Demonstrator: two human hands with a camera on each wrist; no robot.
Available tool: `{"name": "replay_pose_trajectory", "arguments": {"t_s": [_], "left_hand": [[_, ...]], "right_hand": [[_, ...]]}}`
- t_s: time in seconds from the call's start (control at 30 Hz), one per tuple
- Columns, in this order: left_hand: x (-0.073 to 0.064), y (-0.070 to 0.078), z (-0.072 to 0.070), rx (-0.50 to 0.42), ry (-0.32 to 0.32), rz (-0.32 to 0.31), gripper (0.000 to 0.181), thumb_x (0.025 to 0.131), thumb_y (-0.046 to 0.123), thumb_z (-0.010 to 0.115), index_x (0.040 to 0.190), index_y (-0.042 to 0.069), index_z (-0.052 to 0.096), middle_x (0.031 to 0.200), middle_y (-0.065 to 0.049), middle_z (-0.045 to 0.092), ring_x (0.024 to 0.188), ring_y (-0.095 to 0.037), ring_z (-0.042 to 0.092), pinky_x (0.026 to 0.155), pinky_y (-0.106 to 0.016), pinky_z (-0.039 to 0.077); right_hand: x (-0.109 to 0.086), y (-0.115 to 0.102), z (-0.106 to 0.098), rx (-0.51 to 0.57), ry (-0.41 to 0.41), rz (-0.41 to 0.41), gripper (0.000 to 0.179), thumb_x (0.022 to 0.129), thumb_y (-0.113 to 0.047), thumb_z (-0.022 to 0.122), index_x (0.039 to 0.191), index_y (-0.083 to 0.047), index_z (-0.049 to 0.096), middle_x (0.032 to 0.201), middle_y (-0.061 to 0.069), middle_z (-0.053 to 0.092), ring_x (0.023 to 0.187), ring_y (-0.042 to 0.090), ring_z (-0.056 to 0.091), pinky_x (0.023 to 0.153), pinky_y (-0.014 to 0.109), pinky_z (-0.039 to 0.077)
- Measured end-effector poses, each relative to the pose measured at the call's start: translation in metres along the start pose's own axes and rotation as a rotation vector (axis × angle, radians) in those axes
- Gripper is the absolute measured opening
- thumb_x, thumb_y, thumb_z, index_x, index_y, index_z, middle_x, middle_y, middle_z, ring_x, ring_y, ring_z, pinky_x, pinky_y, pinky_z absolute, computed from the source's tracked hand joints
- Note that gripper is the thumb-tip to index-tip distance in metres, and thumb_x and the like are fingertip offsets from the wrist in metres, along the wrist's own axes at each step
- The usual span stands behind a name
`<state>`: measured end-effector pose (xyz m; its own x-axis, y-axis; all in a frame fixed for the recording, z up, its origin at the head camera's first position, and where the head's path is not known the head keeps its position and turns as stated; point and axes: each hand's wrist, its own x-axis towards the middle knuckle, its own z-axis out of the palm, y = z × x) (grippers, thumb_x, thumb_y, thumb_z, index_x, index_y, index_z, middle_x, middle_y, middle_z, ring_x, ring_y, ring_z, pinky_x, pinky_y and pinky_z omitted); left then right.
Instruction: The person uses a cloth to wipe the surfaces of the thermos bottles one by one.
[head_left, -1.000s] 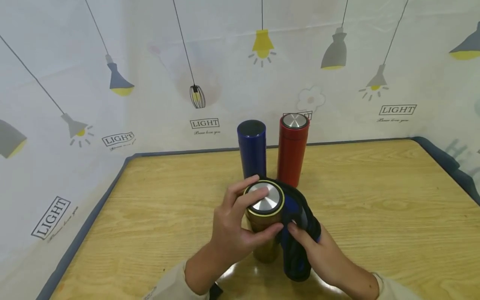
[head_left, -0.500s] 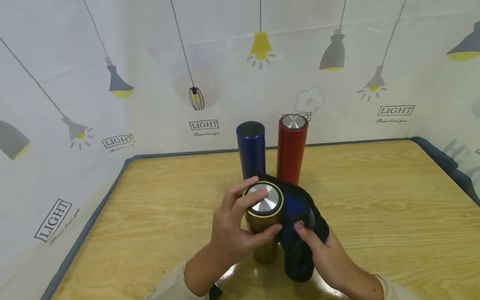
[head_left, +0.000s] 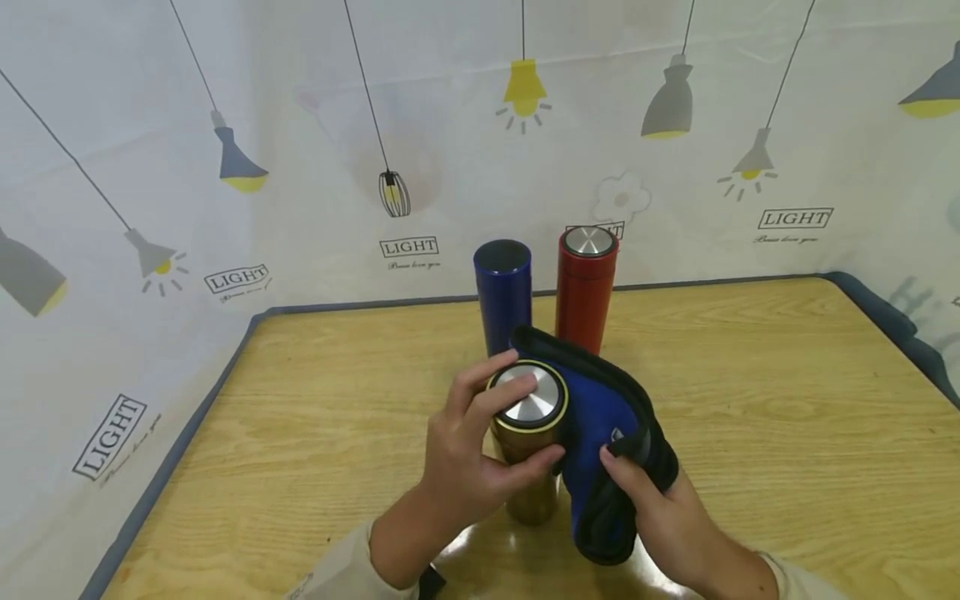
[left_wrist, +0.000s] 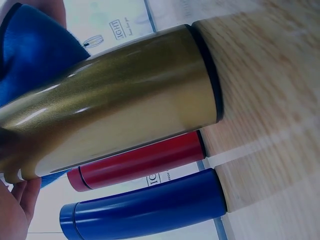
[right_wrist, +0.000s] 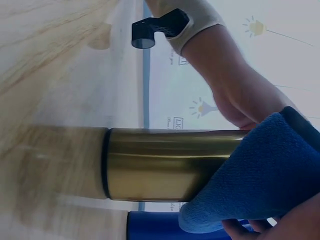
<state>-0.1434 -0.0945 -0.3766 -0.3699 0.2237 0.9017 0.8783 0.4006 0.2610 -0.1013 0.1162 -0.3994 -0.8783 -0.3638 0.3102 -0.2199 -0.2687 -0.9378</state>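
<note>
A gold thermos bottle (head_left: 531, 467) with a silver lid stands upright on the table. My left hand (head_left: 468, 450) grips its top, fingers and thumb around the rim, the index finger lying over the lid. My right hand (head_left: 660, 508) holds a blue cloth (head_left: 600, 408) with black edging, the thumb on its near face and the fingers mostly hidden behind. The cloth hangs at the bottle's right side; in the right wrist view its fuzzy blue face (right_wrist: 260, 175) overlaps the gold bottle (right_wrist: 170, 165). Whether they touch is hard to tell.
Behind the gold bottle stand a blue thermos bottle (head_left: 504, 292) and a red one (head_left: 587, 292), both upright. A printed white sheet (head_left: 322, 125) rises along the back and sides of the wooden table (head_left: 787, 400). A small black object (head_left: 431, 582) shows beside the left sleeve.
The cloth has spread wider, showing more blue, and its upper edge has risen. My right hand has shifted a little to the right. The left hand and gold bottle have stayed put.
</note>
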Motion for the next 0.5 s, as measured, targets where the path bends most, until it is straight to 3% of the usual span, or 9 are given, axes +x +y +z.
{"name": "replay_pose_trajectory", "arguments": {"t_s": [0.2, 0.5], "left_hand": [[-0.0010, -0.0002, -0.0001, 0.004, -0.017, -0.022, 0.051, 0.092, 0.043, 0.068, 0.125, 0.006, 0.057, 0.130, -0.022, 0.056, 0.107, -0.034, 0.069, 0.086, -0.034, 0.061], [-0.0025, -0.0001, 0.0001, 0.007, -0.026, -0.044, 0.051, 0.092, 0.044, 0.067, 0.126, 0.008, 0.057, 0.129, -0.022, 0.056, 0.104, -0.034, 0.070, 0.084, -0.034, 0.061]], "right_hand": [[0.0042, 0.0000, 0.0031, -0.161, -0.023, 0.102, 0.030, 0.108, -0.008, 0.037, 0.135, -0.003, 0.048, 0.119, -0.001, 0.063, 0.107, 0.008, 0.062, 0.090, 0.022, 0.053], [0.0084, 0.0067, 0.0047, -0.232, -0.012, 0.299, 0.037, 0.108, -0.025, 0.041, 0.133, 0.001, 0.049, 0.123, 0.014, 0.058, 0.109, 0.012, 0.060, 0.092, 0.024, 0.051]]}}
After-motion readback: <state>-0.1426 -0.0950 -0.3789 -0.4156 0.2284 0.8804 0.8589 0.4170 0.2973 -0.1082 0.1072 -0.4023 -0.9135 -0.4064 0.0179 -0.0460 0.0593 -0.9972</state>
